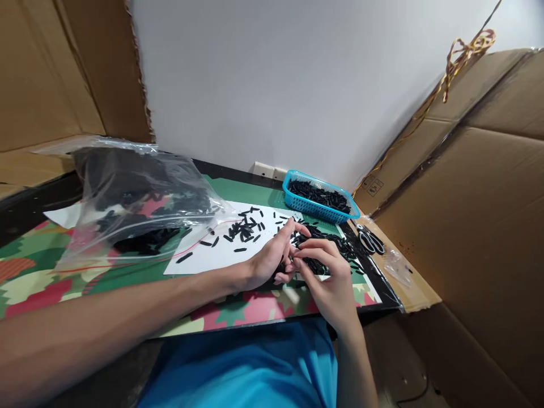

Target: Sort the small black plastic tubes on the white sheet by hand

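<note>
Black pieces (pixel 342 245) heaped just beyond the right fingers (pixel 318 256), narrowly set, their hold unclear.

One blue garment (pixel 250 371), plain cloth, soft folds, lighter sheen in patches, left hand (pixel 271 258) bare, right hand (pixel 334 277) bare

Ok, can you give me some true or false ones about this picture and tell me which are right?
1. The basket is blue. True.
2. The scissors are inside the basket. False: the scissors lie outside it, to its right.
3. Black pieces lie on the white paper. True.
4. The left hand and right hand are far apart. False: they are close together.
5. The plastic bag is see-through. True.
</note>
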A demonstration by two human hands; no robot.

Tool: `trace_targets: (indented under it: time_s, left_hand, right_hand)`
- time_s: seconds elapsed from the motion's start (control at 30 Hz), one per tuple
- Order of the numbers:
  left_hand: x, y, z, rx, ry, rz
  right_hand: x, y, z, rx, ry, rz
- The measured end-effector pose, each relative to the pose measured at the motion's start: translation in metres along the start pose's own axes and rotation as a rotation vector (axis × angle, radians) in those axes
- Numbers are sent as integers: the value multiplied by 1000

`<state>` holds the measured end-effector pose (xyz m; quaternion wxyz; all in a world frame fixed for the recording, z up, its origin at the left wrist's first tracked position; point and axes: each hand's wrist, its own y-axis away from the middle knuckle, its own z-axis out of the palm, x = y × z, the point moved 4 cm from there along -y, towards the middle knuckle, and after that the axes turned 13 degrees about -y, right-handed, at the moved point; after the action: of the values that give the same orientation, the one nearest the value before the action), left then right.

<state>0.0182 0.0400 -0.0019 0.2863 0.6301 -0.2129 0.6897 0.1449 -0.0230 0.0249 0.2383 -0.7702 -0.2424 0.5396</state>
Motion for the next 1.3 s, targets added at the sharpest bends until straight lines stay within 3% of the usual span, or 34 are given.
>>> trace_targets:
  time_s: [0.2,0.43,0.7,0.93,1.3]
  left_hand:
    - [-1,1,7,-55,-51,-11]
    - [-5,0,6,-22,-111,-26]
    - [0,4,5,-29,-191,30]
    - [6,7,7,-5,-192,122]
    - [8,9,9,41,-243,154]
  right_hand:
    - [4,0,7,-34,-86,92]
    - [-3,0,11,-114,158,81]
    - [18,0,-13,300,-300,190]
    - [31,2,-12,311,-428,225]
    - [29,1,-11,309,-595,270]
